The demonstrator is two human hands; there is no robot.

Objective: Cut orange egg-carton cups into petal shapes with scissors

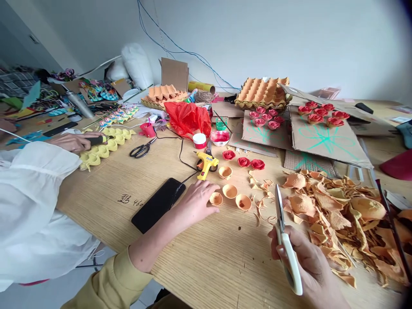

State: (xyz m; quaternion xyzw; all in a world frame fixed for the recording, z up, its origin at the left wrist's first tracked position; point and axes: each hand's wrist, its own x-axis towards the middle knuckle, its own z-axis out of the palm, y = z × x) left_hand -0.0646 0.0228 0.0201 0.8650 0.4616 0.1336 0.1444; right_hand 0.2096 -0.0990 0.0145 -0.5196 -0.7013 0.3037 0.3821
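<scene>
Right hand (309, 262) wrapped around white-handled scissors (285, 237), blades together, pointing up. Left hand (196, 199), fingers spread, fingertips touching a cut egg-carton cup (216, 198) on the wooden table (209, 266), beside two similar cups (229, 191). The cup is probably light, thin and crushable, so it is best held gently at the rim.

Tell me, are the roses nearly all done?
Many red roses already sit on the cardboard. Right now the left hand touches a plain cup and the right hand holds scissors. Four cups are not yet red, and whole egg trays wait uncut at the back.
</scene>
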